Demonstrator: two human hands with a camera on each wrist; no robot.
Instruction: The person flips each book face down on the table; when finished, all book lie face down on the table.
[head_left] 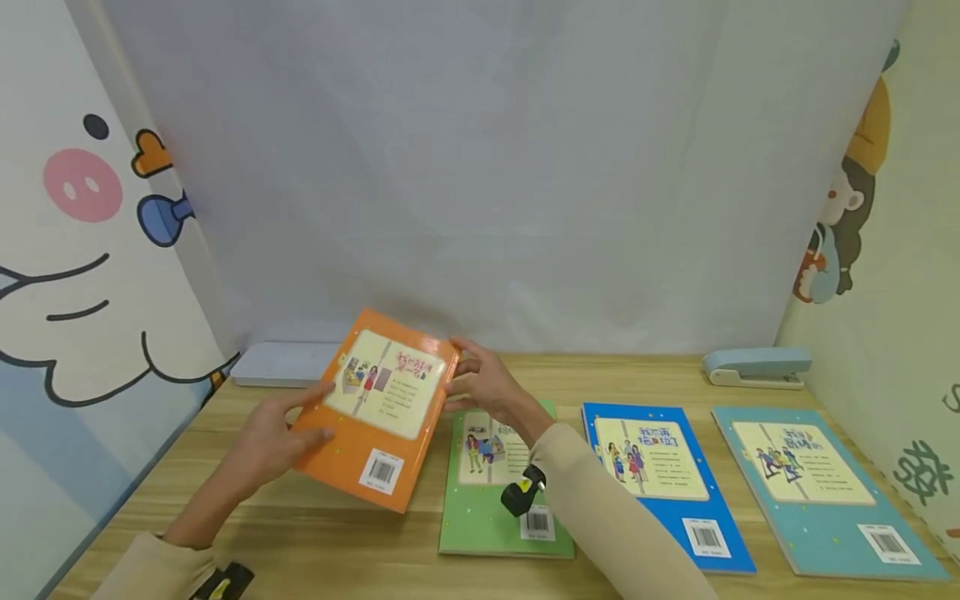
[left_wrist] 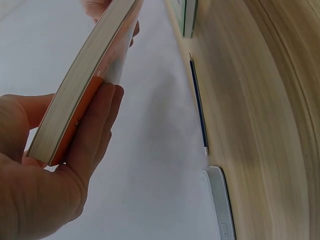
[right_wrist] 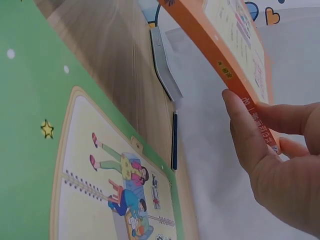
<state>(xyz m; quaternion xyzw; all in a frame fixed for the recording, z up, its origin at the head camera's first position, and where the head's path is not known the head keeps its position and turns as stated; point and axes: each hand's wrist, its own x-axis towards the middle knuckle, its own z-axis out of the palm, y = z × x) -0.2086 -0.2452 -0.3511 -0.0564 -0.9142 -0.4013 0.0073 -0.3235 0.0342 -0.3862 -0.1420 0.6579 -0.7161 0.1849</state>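
Observation:
An orange book (head_left: 360, 433) is held tilted above the table, its back cover with a barcode facing the head camera. My left hand (head_left: 266, 437) grips its left edge, thumb on the cover and fingers beneath, as the left wrist view shows along the page edges (left_wrist: 80, 85). At the spine near the upper right corner, my right hand (head_left: 487, 383) pinches the book between thumb and fingers; the spine (right_wrist: 235, 90) shows in the right wrist view. Below my right forearm lies a green book (head_left: 472, 525), partly hidden by the arm.
To the right lie a blue book (head_left: 720, 533) and a teal book (head_left: 832, 542), back covers up. A blue stapler (head_left: 757, 367) stands at the back right. A pale flat case (head_left: 281, 362) sits at the back left. A dark pencil (left_wrist: 198, 102) lies near the wall.

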